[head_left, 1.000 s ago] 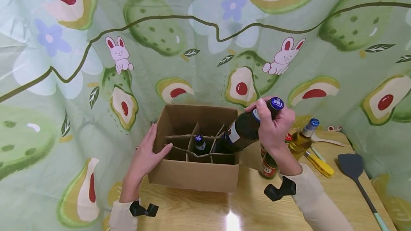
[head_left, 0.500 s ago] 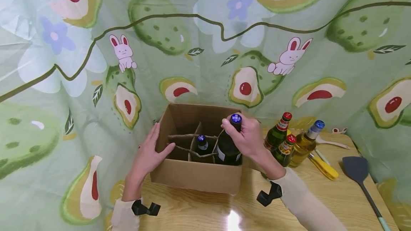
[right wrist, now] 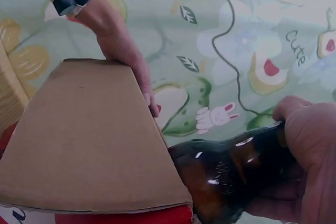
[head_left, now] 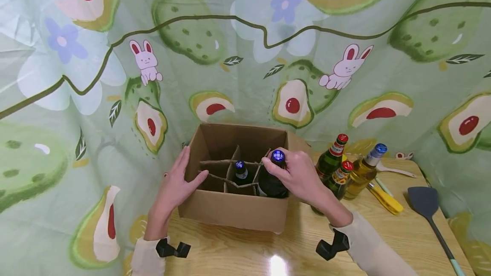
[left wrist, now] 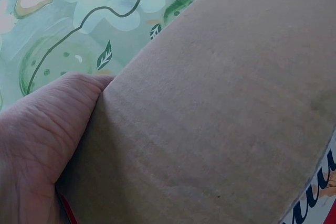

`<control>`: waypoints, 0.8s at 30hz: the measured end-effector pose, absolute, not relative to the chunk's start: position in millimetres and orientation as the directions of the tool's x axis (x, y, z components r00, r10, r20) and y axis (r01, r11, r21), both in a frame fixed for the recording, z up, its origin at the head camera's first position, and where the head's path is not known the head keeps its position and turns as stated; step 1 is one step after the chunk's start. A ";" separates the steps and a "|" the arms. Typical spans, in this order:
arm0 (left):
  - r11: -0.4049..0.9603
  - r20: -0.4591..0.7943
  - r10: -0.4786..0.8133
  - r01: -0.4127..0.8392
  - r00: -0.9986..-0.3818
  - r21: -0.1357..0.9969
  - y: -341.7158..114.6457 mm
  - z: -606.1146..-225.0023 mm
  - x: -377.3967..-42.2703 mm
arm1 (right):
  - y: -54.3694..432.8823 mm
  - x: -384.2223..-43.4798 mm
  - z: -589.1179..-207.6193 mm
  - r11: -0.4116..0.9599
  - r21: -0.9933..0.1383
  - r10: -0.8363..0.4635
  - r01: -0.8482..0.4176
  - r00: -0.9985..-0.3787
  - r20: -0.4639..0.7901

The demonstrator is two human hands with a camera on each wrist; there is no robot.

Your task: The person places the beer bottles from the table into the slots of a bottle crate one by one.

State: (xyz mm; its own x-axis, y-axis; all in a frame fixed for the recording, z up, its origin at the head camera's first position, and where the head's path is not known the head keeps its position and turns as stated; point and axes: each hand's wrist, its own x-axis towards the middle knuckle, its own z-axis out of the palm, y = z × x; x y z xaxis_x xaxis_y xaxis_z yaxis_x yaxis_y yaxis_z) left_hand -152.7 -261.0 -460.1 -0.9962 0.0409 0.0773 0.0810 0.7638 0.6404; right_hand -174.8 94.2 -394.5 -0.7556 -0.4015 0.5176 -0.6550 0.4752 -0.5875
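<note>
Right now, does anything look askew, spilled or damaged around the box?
One small thing: the front divider in the box is kinked, its top edge wavy rather than straight, beside the unheld bottle. No spill shows; the bright patch on the table looks like glare.

On wood-grain table [head_left: 215, 248] | cardboard box [head_left: 234, 213] | capped bottles [head_left: 358, 180] | yellow-handled tool [head_left: 386, 200] | dark spatula [head_left: 423, 199] | pale utensil [head_left: 397, 171]

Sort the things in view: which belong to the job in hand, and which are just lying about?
In the job:
divided cardboard box
held bottle, in the right hand
blue-capped bottle inside the box
probably two red-capped green bottles and the golden bottle, beside it

Apparently lying about:
dark spatula
yellow-handled tool
pale utensil
</note>
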 end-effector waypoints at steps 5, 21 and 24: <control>0.760 0.077 0.040 0.080 -0.996 0.645 -260.3 -460.0 -153.5 | 93.4 -174.6 -395.8 0.526 -0.585 -0.446 -0.617 -0.786 0.428; 0.762 0.056 0.038 0.065 -0.998 0.645 -261.7 -461.2 -153.5 | 84.6 -167.7 -412.9 0.667 -0.587 -0.454 -0.459 -0.875 0.169; 0.761 0.050 0.037 0.061 -0.998 0.646 -261.0 -461.0 -153.0 | 86.1 -168.2 -418.0 0.673 -0.560 -0.454 -0.484 -0.868 0.204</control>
